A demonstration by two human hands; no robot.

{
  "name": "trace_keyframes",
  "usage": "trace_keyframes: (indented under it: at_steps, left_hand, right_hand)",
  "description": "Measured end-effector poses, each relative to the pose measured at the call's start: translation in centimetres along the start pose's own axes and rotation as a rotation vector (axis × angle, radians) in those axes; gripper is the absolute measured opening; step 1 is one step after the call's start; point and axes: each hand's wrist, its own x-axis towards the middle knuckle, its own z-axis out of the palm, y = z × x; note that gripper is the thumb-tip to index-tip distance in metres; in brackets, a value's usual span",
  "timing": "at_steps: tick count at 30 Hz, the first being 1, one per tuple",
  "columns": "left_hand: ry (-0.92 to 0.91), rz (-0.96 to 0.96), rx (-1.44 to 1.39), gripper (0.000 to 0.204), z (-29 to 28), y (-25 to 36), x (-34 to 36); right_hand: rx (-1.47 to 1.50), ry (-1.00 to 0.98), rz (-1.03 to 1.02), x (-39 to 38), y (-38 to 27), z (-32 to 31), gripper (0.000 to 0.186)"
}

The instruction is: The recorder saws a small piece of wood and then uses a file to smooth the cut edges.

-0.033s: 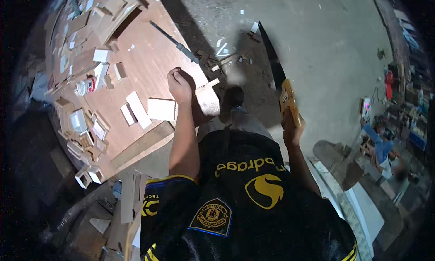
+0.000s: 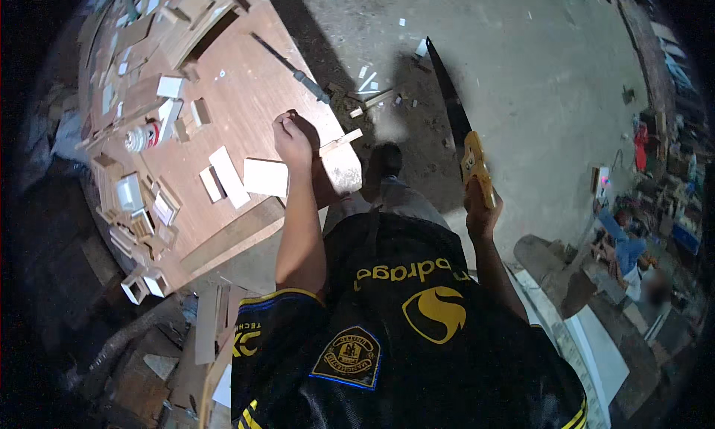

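**Handsaw held in right hand, left hand down on workbench**

A handsaw (image 2: 460,124) with a yellow handle and a dark blade is seen right of centre; the blade is pointed toward the upper middle of the frame, over the concrete floor (image 2: 536,64). The handle is clamped in the right hand (image 2: 480,209), fingers wrapped around it, arm raised from the lower right.

The left hand (image 2: 290,140) is pressed on the brown workbench (image 2: 246,79) at centre-left, fingers curled, nothing seen gripped; whether it is closed on anything cannot be told. A thin wood strip (image 2: 341,141) is lying just beside it at the bench edge. A pale rectangular block (image 2: 266,177) is set just beside the forearm, two more offcuts (image 2: 223,177) to its left.

Small open wooden boxes (image 2: 145,280) are stacked along the lower-left bench edge; contents are not visible. A long dark tool (image 2: 292,69) is lying on the upper bench.
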Motion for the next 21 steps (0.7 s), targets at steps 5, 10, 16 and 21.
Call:
trace_keyframes:
  at_steps: [5,10,16,21]
  left_hand:
    - [-0.086,-0.246,-0.323,0.025,-5.8,-1.6,-0.7]
    - [-0.191,-0.033,0.096,0.022,-7.5,-0.4,-5.0]
    - [-0.395,0.286,0.404,0.048,-4.1,1.4,-7.6]
    - [-0.348,0.293,0.608,0.037,-2.9,-0.4,-8.0]
  right_hand:
    - [0.033,-0.032,-0.155,3.3,0.9,-1.5,0.021]
    - [0.083,-0.03,-0.17,5.9,0.3,-2.3,0.019]
    - [0.078,-0.118,-0.15,7.9,-1.0,-2.1,0.023]
    - [-0.06,-0.163,-0.158,7.6,-1.8,-2.4,0.025]
